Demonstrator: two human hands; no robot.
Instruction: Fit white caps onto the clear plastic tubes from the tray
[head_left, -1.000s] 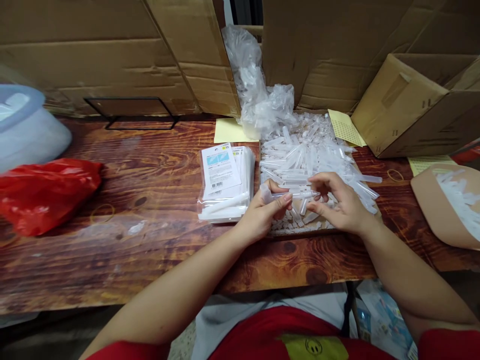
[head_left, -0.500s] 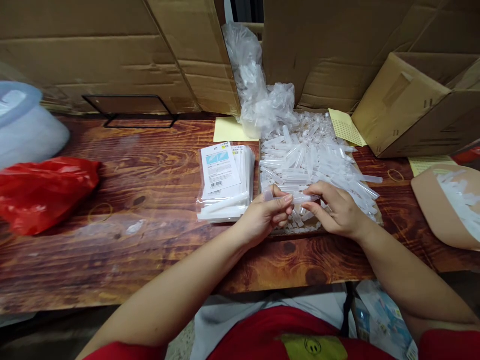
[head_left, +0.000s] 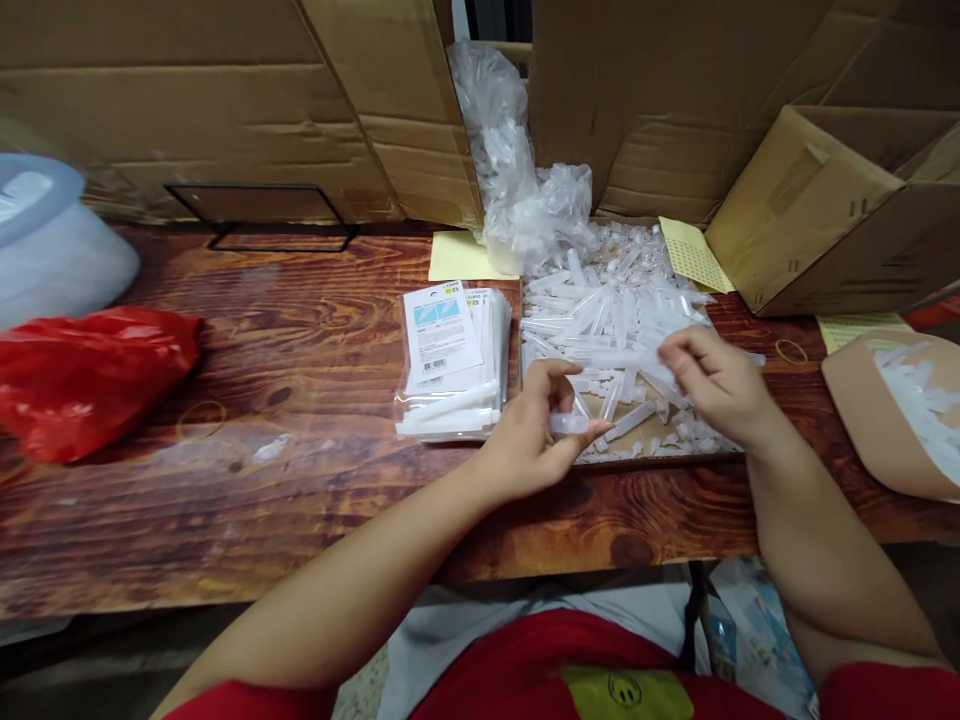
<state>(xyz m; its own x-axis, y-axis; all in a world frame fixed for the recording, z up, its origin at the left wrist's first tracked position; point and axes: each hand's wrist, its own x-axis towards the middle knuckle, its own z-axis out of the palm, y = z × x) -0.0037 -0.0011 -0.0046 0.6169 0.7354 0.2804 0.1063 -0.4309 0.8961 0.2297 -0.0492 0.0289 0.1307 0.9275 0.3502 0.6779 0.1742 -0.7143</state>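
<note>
My left hand [head_left: 534,432] is over the near left of a shallow cardboard tray [head_left: 621,462], its curled fingers around a short translucent plastic tube [head_left: 568,424]. Its thumb and index finger stand apart. Farther right, my right hand [head_left: 716,388] is closed, fingertips pinched at the end of a longer translucent tube [head_left: 616,358], blurred by motion. Below both hands lies a heap of clear plastic tubes [head_left: 581,300] and small clear pieces. Left of the tray is a stack of white printed cards in clear packaging [head_left: 442,345].
A red plastic bag [head_left: 97,375] and a whitish bag-lined container [head_left: 52,240] are at left. A black wire stand [head_left: 277,248] is behind. Crumpled clear plastic [head_left: 517,190] stands behind the tray. At right are a cardboard box [head_left: 817,220] and a beige container [head_left: 862,420] of white pieces.
My hands have moved apart; the right one shifted right and slightly up. My left thumb and index finger have opened, and a bare patch of tray shows between the hands.
</note>
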